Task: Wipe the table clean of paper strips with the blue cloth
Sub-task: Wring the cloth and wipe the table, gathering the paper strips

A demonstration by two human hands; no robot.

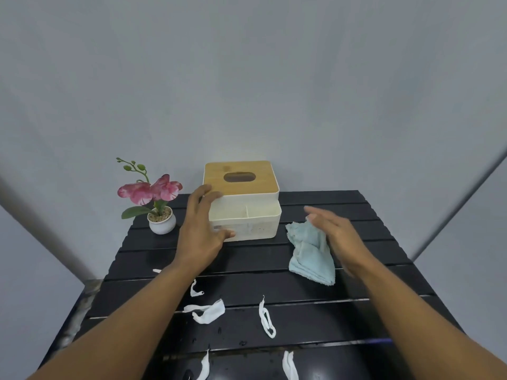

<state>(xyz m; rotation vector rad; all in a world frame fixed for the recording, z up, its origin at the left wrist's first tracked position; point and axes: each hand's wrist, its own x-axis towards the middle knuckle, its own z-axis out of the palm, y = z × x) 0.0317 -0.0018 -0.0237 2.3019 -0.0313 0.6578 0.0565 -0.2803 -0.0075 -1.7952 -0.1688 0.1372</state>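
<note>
Blue cloth (311,253) is seen crumpled on the black table (301,305), right of the tissue box (244,207). The right hand (333,233), open and blurred, is held at its right edge. The left hand (201,231) is laid open against the box. Paper strips (208,311) are scattered nearer.

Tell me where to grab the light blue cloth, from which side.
Probably the bunched far end of the crumpled light blue cloth: it rises off the black slatted table. Come from the right, beside the right hand; the near end lies flat.
</note>
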